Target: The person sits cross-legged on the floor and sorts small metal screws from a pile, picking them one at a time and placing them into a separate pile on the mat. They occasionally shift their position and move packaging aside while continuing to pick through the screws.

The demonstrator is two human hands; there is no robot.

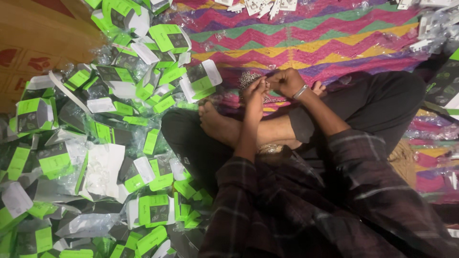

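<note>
I sit cross-legged on a zigzag-patterned mat. My left hand and my right hand meet in front of my knees, both pinched on a small crinkled clear plastic bag held between them. A metal bangle circles my right wrist. What is inside the bag cannot be made out. My bare foot lies just below the left hand.
A big heap of green-and-black small cardboard boxes with clear plastic wrappers fills the left side. White small parts lie at the mat's far edge, more packets at the top right. A wooden floor shows top left.
</note>
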